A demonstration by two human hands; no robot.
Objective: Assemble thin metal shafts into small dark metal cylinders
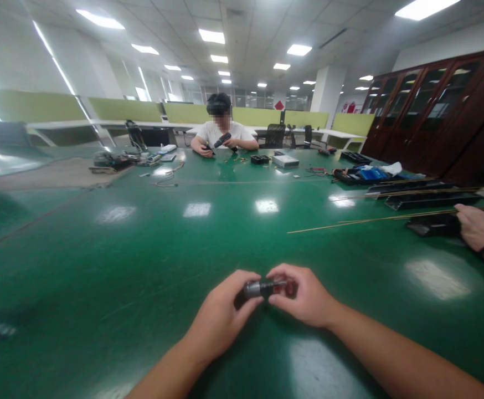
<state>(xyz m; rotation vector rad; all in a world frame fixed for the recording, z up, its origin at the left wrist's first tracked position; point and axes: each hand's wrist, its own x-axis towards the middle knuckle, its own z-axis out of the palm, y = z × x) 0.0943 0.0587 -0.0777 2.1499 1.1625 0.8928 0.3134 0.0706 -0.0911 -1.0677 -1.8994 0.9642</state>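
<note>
Low in the middle of the head view, my left hand (225, 305) is closed around a small dark cylinder (253, 288) with a grey band, its kind unclear. The cylinder lies sideways between thumb and fingers, just above the green table (150, 255). Facing it, my right hand (308, 296) curls its fingers at the cylinder's right end. Within those fingers shows a blurred reddish-brown piece (291, 286); whether it is joined to the cylinder I cannot tell. My palms hide part of both.
Across the table a person (225, 133) holds a dark tool (222, 139). At right another person's hand (478, 227) rests on black channels (428, 224) with long thin rods (350, 223). A tool case (362, 174) lies beyond. Electronic parts (113, 160) sit far left.
</note>
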